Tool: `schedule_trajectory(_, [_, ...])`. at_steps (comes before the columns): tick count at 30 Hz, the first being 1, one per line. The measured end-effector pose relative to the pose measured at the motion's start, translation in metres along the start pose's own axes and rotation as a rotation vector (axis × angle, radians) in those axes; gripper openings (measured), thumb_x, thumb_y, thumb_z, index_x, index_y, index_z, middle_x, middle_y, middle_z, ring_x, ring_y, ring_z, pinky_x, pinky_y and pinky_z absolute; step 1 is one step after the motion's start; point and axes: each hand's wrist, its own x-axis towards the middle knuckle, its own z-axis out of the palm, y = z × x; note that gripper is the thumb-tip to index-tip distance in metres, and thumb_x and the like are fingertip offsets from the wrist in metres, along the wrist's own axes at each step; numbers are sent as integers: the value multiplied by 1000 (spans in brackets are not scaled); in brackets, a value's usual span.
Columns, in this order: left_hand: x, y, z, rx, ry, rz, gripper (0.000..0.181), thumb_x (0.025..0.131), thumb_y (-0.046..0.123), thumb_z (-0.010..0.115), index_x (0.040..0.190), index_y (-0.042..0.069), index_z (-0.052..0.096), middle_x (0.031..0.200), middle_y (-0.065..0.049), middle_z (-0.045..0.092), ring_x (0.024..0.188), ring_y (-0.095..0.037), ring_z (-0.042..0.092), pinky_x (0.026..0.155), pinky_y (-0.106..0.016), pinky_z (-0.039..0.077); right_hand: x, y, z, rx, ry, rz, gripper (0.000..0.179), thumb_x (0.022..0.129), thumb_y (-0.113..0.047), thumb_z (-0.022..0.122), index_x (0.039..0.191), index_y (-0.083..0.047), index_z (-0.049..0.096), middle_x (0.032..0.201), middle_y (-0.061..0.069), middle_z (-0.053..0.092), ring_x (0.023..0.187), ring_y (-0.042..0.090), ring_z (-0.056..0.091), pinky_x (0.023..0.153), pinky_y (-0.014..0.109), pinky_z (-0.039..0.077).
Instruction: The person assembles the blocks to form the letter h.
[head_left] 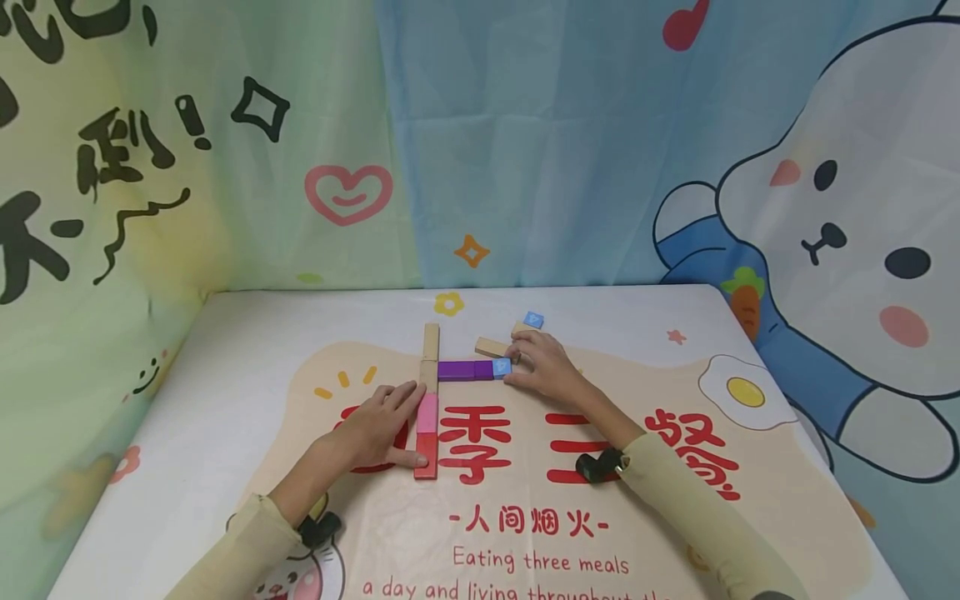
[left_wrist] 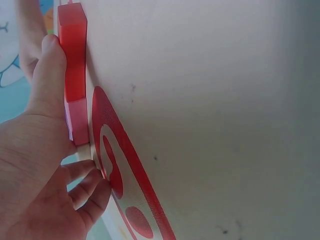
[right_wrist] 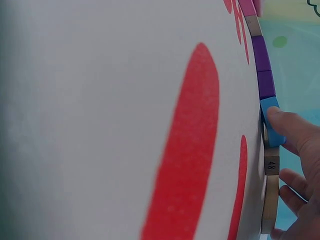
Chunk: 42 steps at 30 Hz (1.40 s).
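An upright row on the table joins two plain wooden blocks (head_left: pixel 431 342), a pink block (head_left: pixel 427 414) and a red block (head_left: pixel 425 457). Purple blocks (head_left: pixel 459 371) branch off it to the right, and a blue block (head_left: pixel 502 368) sits at their end. My left hand (head_left: pixel 375 425) lies beside the row, thumb touching the red block, fingers extended by the pink and wooden ones. With thumb and forefinger my right hand (head_left: pixel 547 364) pinches the blue block (right_wrist: pixel 273 122). Its other fingers are near loose wooden blocks, one numbered 48 (right_wrist: pixel 271 164).
Behind the purple branch lie a loose wooden block (head_left: pixel 491 347), another partly hidden wooden one (head_left: pixel 519 328) and a second blue block (head_left: pixel 534 319). The printed tablecloth (head_left: pixel 615 533) runs back to a hanging cartoon curtain (head_left: pixel 555 167).
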Motion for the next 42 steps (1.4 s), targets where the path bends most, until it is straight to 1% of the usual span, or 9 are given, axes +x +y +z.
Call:
schedule_trajectory(11, [1,0,1,1,-6,-8,111,73,69,68,154,8,24,156,-14,31,136,-34,37,100,-46,51,0,0,0,-6,0,5,29,81,-30,78,103,-14,68,139,16,53,134,37,43,111,60,31])
schedule_trajectory(15, [0,0,0,5,-3,-9,110,73,69,69,154,8,25,156,-14,31,136,-34,37,99,-46,52,1,0,1,-44,0,-5,29,81,-30,78,102,-13,69,138,17,54,133,36,44,112,58,31])
schedule_trajectory(20, [-1,1,0,8,12,0,110,72,68,69,153,8,26,155,-15,33,135,-34,38,99,-46,52,1,-3,0,-120,-11,-28,29,82,-31,78,103,-12,70,138,16,54,133,34,44,112,58,30])
schedule_trajectory(27, [-1,0,1,10,20,7,109,73,68,69,153,7,26,155,-15,33,135,-34,39,98,-46,52,1,-9,-2,-174,-7,-23,30,81,-31,79,104,-12,71,136,13,56,133,32,44,116,64,22])
schedule_trajectory(35, [0,-2,2,18,22,14,110,73,70,68,153,7,26,155,-15,33,135,-34,38,100,-46,51,-2,-11,-1,-187,-1,-12,33,81,-31,79,107,-12,71,135,12,57,133,31,45,116,61,25])
schedule_trajectory(40, [-1,-1,2,8,17,12,110,73,70,68,153,8,26,155,-15,33,135,-34,38,101,-47,50,-4,-12,-3,-219,-32,3,39,82,-35,78,114,-15,70,138,12,55,135,31,44,116,58,27])
schedule_trajectory(42, [-1,-1,2,8,15,10,110,73,70,68,153,8,26,155,-15,32,136,-34,38,101,-48,50,-5,-13,-6,-213,-51,16,41,82,-36,77,117,-16,69,141,11,53,136,31,42,115,58,28])
